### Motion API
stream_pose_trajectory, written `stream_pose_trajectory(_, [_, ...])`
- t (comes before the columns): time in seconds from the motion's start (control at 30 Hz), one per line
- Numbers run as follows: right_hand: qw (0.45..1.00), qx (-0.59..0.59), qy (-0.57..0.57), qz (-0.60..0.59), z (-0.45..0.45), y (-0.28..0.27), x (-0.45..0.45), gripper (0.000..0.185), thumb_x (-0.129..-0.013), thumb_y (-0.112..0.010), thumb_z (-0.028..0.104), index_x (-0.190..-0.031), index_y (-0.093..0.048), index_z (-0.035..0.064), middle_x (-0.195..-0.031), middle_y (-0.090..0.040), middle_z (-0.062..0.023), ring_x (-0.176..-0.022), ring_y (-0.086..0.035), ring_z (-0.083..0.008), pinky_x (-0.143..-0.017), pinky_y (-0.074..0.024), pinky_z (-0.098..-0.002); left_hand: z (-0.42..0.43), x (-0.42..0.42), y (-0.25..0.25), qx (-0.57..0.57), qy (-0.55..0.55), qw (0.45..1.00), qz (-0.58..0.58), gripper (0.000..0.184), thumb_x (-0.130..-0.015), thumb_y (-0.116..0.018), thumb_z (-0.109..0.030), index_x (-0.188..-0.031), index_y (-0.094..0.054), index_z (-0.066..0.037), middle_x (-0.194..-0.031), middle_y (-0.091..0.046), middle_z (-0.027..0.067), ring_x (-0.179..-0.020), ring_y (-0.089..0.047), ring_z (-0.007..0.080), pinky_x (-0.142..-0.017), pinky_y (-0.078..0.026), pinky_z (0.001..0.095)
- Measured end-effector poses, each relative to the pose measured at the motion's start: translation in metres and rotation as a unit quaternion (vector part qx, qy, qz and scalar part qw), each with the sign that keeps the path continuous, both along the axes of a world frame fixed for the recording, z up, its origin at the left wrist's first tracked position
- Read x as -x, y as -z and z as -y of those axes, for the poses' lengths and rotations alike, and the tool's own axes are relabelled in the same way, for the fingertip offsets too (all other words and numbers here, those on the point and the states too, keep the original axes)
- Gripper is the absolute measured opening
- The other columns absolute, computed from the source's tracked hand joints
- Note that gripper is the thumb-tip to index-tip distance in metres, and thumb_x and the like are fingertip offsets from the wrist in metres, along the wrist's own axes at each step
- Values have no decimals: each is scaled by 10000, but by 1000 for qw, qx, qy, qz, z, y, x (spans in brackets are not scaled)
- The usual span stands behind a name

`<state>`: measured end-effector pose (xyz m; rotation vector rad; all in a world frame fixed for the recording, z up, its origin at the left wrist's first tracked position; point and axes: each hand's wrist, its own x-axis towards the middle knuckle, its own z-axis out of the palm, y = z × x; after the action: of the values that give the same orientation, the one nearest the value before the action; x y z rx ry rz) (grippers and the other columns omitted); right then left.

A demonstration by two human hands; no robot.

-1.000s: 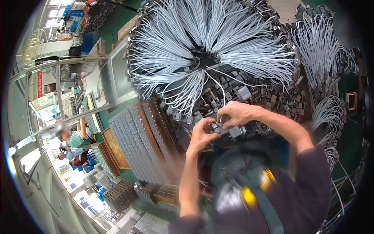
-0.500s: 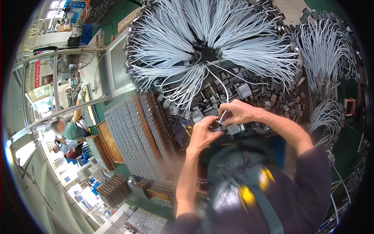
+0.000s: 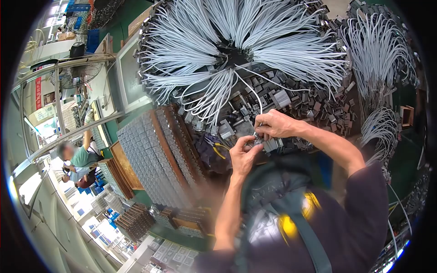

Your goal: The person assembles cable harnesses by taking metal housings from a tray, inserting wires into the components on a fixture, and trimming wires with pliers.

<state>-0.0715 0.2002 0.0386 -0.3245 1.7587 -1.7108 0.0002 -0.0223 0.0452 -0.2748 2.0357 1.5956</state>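
Head view: work surface crowded with small metal parts, loose and overlapping, mostly right of centre. Above them in the frame, a large ring of pale cables fans out around a dark centre, metal pieces at the outer ends. One white cable leaves the ring and runs down to the right hand, whose thumb and fingers are bent closed in a pinch at the cable's end. Left hand: thumb and index finger curled nearly together around a small metal piece, directly below the right fingertips; detail there too small to resolve. Yellow-handled pliers lie just left of the left hand, on dark cloth. Further left, tilted in view, panels of grey blocks with brown edges. Right side: a second cable bundle, a smaller one below it, and a small open wooden box. Room, far left: wire-guard fan, metal-framed partition, red banner, and a person in a green top with one arm extended. Green floor visible between stacks.
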Motion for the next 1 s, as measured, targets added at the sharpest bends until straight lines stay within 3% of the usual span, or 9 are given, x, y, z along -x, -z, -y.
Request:
stream_pose_trajectory(0.07, [999,-17,-13,-29,-2,1,0,121,-949,-570,61,-939,-619,-49,-690,-704,-169,-648,-731,-251,-571,-563,-352,-6,-9,10,-67,-51,996,2,388,-836,-817,-37,-1170,-624,3,-856,-680,38,-649,-599,52,-538,-460,219])
stream_pose_trajectory(0.13, [999,-34,-18,-31,-2,0,-1,165,-933,-611,110,-928,-617,-54,-695,-703,-182,-655,-731,-269,-584,-563,-358,-19,-6,1,-164,-143,975,51,293,-873,-774,-6,-1121,-620,16,-914,-711,108,-747,-718,185,-627,-608,291])
stream_pose_trajectory(0.37, [966,-165,-117,-162,-6,-11,4,556,-709,-830,406,-872,-598,-73,-693,-672,-213,-678,-696,-372,-621,-539,-437,-23,2,26,-173,-188,955,149,278,-906,-734,-15,-1128,-570,17,-923,-696,120,-667,-676,160,-613,-613,319])
stream_pose_trajectory(0.5, [945,-224,-111,-212,3,0,6,538,-696,-818,401,-852,-584,-58,-697,-657,-214,-696,-675,-402,-631,-529,-467,-30,17,36,-170,-230,930,231,416,-901,-758,-71,-1226,-511,6,-911,-686,117,-675,-672,157,-609,-600,319])
stream_pose_trajectory(0.63, [941,-211,-75,-255,5,17,15,410,-702,-774,286,-848,-578,-44,-692,-652,-222,-697,-665,-426,-635,-525,-481,-36,35,29,-97,-213,958,165,582,-873,-802,-112,-1324,-463,32,-988,-675,122,-766,-696,187,-624,-592,304])
stream_pose_trajectory(0.7, [911,-257,-81,-313,8,19,21,342,-710,-749,214,-852,-578,-45,-696,-659,-217,-703,-674,-423,-636,-529,-485,-32,38,41,23,-171,983,64,647,-828,-846,-114,-1326,-462,40,-983,-668,121,-782,-696,195,-626,-586,301])
stream_pose_trajectory(0.87, [875,-279,-147,-367,27,54,24,268,-713,-743,130,-864,-609,-46,-694,-672,-205,-702,-707,-381,-602,-557,-445,-29,39,69,84,-150,983,56,514,-778,-858,-108,-1168,-557,35,-861,-657,89,-742,-674,179,-605,-555,305])
stream_pose_trajectory(0.93, [870,-297,-141,-367,38,60,19,255,-717,-740,123,-863,-613,-44,-684,-670,-199,-695,-709,-373,-594,-556,-442,-26,43,75,270,-85,957,-61,441,-731,-862,-146,-1047,-595,7,-771,-639,70,-689,-647,174,-600,-522,328])
stream_pose_trajectory(1.0, [857,-322,-142,-376,32,60,20,196,-770,-703,115,-895,-623,-14,-696,-672,-176,-690,-715,-337,-574,-551,-427,-27,50,71,277,-95,952,-88,425,-686,-863,-155,-987,-597,-16,-737,-625,62,-632,-608,190,-601,-504,348])
